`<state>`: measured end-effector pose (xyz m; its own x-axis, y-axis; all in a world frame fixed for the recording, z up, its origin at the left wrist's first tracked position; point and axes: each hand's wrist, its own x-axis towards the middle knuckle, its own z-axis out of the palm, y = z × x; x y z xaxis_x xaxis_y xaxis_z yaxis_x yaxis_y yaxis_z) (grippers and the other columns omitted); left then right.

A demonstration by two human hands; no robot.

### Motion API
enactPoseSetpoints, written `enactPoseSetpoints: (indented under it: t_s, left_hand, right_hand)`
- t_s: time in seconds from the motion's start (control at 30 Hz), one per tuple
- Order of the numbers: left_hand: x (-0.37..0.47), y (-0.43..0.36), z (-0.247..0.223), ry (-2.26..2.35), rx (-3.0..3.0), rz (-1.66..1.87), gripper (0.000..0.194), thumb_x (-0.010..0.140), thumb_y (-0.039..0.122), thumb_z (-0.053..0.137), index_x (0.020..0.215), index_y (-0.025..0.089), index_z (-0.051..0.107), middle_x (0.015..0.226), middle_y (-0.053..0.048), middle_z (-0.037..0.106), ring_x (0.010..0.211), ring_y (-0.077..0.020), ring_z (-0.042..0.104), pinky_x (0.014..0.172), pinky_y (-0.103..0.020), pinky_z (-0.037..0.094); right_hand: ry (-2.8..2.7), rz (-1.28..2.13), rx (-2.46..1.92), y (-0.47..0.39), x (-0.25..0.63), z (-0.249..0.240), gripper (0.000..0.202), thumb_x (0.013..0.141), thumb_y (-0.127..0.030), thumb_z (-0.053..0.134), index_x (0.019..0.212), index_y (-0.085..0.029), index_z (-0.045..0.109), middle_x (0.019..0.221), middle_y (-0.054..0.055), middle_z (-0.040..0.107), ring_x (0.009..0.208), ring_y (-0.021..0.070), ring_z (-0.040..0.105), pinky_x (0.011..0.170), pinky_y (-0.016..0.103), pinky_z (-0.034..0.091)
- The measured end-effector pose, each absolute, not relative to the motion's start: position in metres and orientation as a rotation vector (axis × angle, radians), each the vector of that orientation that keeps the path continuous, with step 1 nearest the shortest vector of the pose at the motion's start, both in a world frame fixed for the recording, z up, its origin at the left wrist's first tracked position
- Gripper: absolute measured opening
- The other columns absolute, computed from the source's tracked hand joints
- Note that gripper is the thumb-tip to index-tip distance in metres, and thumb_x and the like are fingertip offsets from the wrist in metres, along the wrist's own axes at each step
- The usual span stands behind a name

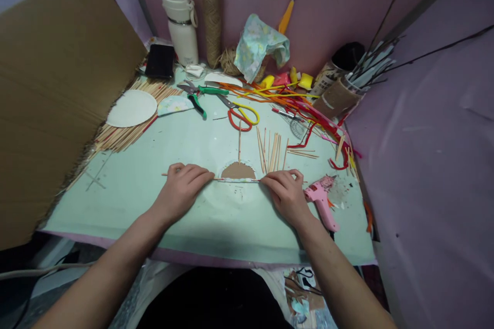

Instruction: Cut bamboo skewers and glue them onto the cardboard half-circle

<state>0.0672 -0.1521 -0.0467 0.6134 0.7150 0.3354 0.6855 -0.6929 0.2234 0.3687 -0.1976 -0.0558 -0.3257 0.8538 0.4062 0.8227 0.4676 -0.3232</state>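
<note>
A half-circle of brown cardboard [238, 170] edged with pale patterned fabric lies flat on the table, its straight side toward me. Along that side runs a thin wooden stick [216, 179], whose ends poke out past both hands. My left hand [183, 187] pinches the stick just left of the half-circle. On the other side, my right hand [286, 193] pinches it at the right corner, fingertips close to the fabric edge. Another wooden stick [240, 143] points away from the curved top. A pink glue gun [323, 203] lies right of my right hand.
Scissors [240, 115], green-handled pliers [196, 96] and loose sticks [275, 151] lie beyond the half-circle. Coloured pipe cleaners [285, 98] spread at the back right. A tall cardboard sheet [65, 87] stands at left, near a stick pile [123, 136] and a white bottle [182, 31].
</note>
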Motion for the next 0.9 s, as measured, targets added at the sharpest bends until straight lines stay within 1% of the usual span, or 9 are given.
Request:
enactPoseSetpoints:
  t_s: [0.43,0.63,0.9]
  left_hand:
    - [0.0646,-0.1487,-0.0469,1.1,2.774,0.63,0.025,0.097,0.015,0.043,0.106,0.023,0.065,0.098,-0.004,0.072,0.089,-0.0186,0.061,0.081,-0.039,0.033]
    - [0.0653,-0.1485,-0.0449,1.105,2.713,0.646,0.027,0.098,0.02,0.043,0.103,0.025,0.068,0.096,-0.003,0.072,0.088,-0.0188,0.061,0.082,-0.039,0.036]
    - [0.0666,-0.1468,-0.0457,1.097,2.679,0.679,0.027,0.098,0.023,0.042,0.1,0.025,0.069,0.094,-0.003,0.072,0.087,-0.0194,0.06,0.079,-0.038,0.036]
  right_hand:
    - [-2.192,0.044,-1.365,-0.1956,0.3683,-0.0558,0.02,0.093,-0.009,0.053,0.098,-0.022,0.067,0.093,0.002,0.071,0.085,0.0141,0.061,0.086,0.037,0.028]
    - [-2.197,0.026,-1.368,-0.1952,0.3679,-0.0561,0.02,0.093,-0.01,0.054,0.097,-0.023,0.068,0.09,0.001,0.071,0.082,0.0132,0.06,0.085,0.037,0.027]
    - [-2.218,0.034,-1.391,-0.1954,0.3674,-0.0564,0.02,0.094,-0.009,0.052,0.097,-0.023,0.067,0.09,0.001,0.07,0.082,0.013,0.059,0.085,0.037,0.027]
